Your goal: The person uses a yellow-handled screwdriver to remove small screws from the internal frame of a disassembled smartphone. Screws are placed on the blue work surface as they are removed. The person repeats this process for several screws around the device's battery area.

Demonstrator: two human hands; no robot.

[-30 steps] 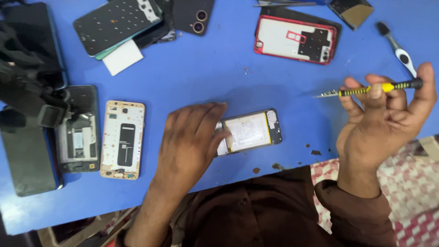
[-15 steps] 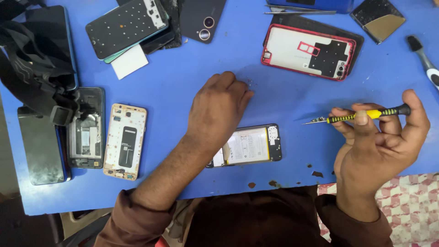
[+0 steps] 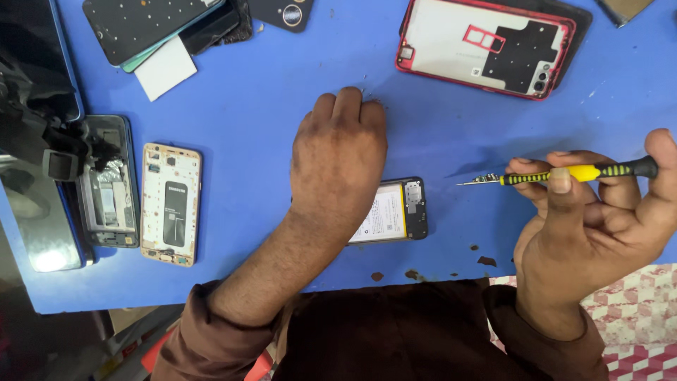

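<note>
My left hand [image 3: 338, 162] lies palm down on the blue table [image 3: 268, 106]. Its palm covers the left part of an opened phone [image 3: 395, 212] whose white battery and black board show. Its fingertips press the table just beyond the phone, and what is under them is hidden. My right hand [image 3: 592, 233] is raised at the right. It grips a yellow and black screwdriver [image 3: 578, 173] that points left, with a tiny part at its tip [image 3: 486, 178].
A red-framed phone back [image 3: 486, 46] lies at the top right. A gold opened phone [image 3: 171, 203] and a dark opened phone [image 3: 106, 183] lie at the left beside black screens [image 3: 39, 240]. More phones and a white card [image 3: 166, 68] lie at the top left. Small specks [image 3: 486, 261] dot the near edge.
My left hand slid from the phone's left side up over it, so its fingers now reach the table beyond. The right hand with the screwdriver dropped lower and nearer.
</note>
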